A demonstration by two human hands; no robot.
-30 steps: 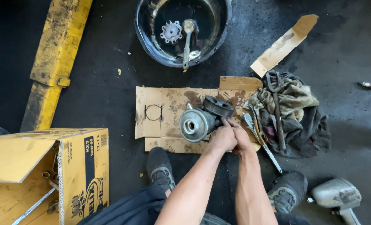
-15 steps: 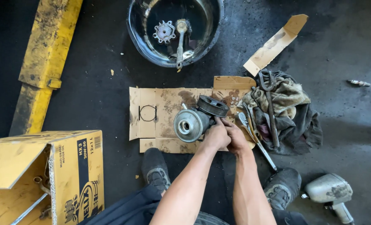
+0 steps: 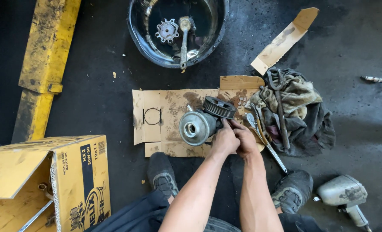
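We have both hands closed on the pump (image 3: 198, 126), meeting at its right end. Our left hand (image 3: 224, 139) clasps the dark body just below the pulley (image 3: 219, 107), fingers curled over it; our right hand (image 3: 246, 139) presses against the left from the 3 o'clock side, its fingers wrapped on the same spot. What the fingertips pinch is hidden under the knuckles.

The pump lies on its side on a flattened, oil-stained cardboard (image 3: 167, 111), its round silver housing facing us and the ribbed black pulley at its 1 o'clock. At 9 o'clock of the pump, on the same cardboard, lies a thin wire ring (image 3: 152, 116), well apart from it.

At 3 o'clock of our hands a heap of rags (image 3: 300, 114) sits touching the cardboard's edge, with a long wrench (image 3: 268, 146) slanting between it and our right hand, and another dark tool on top of the heap. At 12 o'clock stands a black pan (image 3: 141, 36) holding dark liquid, a star-shaped plate (image 3: 167, 30) and a brush (image 3: 184, 38). A cardboard scrap (image 3: 284, 41) lies at 1 o'clock. At 5 o'clock rests an impact gun (image 3: 342, 193); at 8 o'clock a yellow box (image 3: 75, 176); at 10 o'clock a yellow beam (image 3: 45, 64). Our shoes (image 3: 161, 174) flank our forearms.
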